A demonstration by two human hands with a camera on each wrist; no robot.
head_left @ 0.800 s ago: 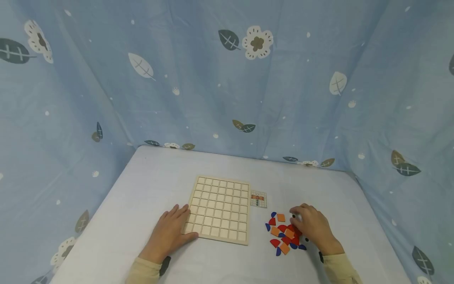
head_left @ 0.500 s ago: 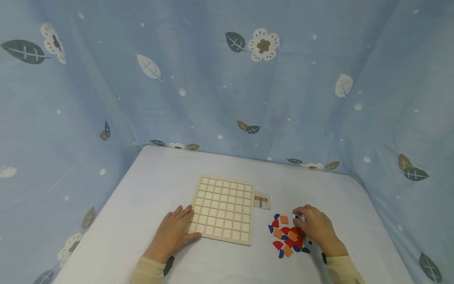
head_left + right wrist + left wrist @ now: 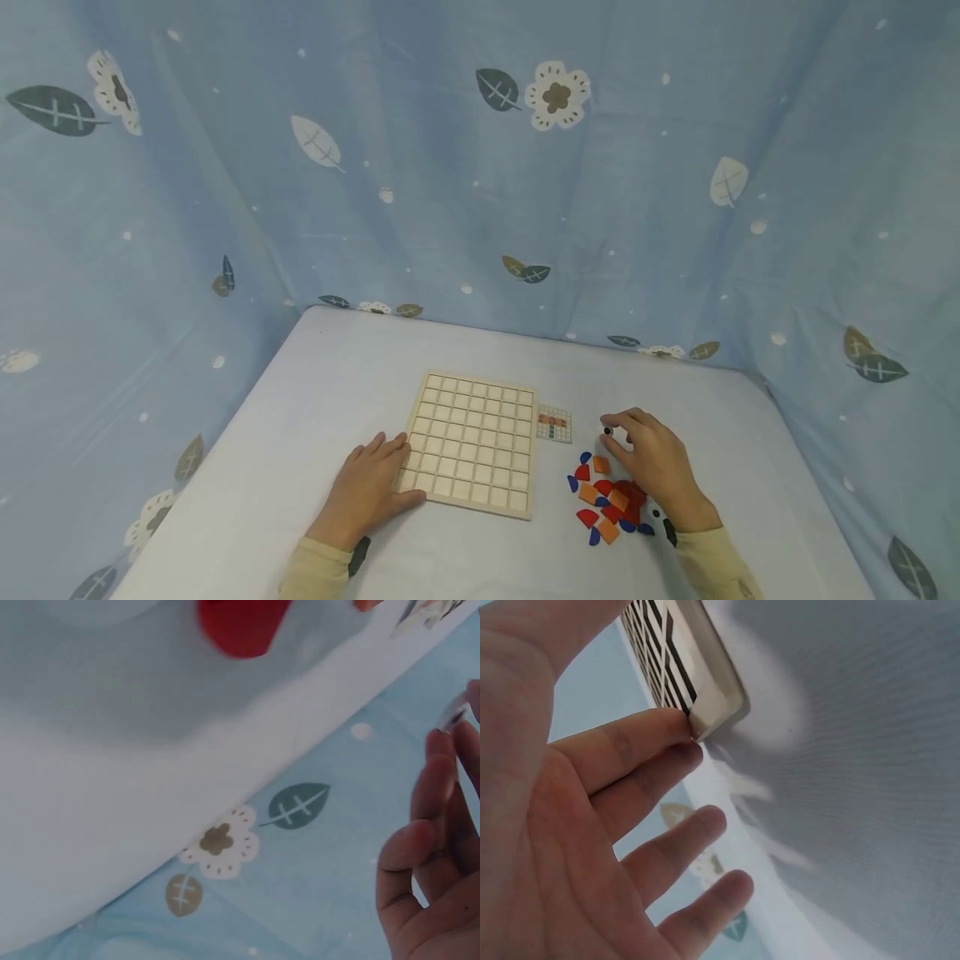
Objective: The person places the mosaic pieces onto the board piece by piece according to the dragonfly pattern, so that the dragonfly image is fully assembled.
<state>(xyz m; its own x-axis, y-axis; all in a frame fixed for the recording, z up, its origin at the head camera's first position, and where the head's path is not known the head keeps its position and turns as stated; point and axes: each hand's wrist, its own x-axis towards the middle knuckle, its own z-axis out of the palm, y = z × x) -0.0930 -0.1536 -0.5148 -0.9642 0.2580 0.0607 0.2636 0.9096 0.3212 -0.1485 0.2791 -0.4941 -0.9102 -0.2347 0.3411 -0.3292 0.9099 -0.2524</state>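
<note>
My left hand [image 3: 363,496] rests at the near left corner of a wooden grid board [image 3: 472,446], its fingers fairly straight. In the left wrist view, the fingertips touch the rim of the board [image 3: 716,682]. My right hand [image 3: 657,462] pinches a small white disc with a black dot [image 3: 607,431] between thumb and forefinger, above and beyond a pile of coloured pieces. This disc [image 3: 453,712] shows thin and blurred at the fingertips in the right wrist view. The pile holds red rounded pieces [image 3: 587,517], orange squares [image 3: 608,531] and blue rounded pieces [image 3: 594,536].
A small card with a printed grid pattern [image 3: 555,423] lies against the right side of the board. Another white disc with a black dot [image 3: 656,513] is near my right wrist. Blue patterned curtain [image 3: 420,208] surrounds the white table [image 3: 360,358] at the back and sides.
My right hand has moved from the pile's far right edge away and to the left, carrying the white disc. The left hand and board stay in place while the head view shifts slightly.
</note>
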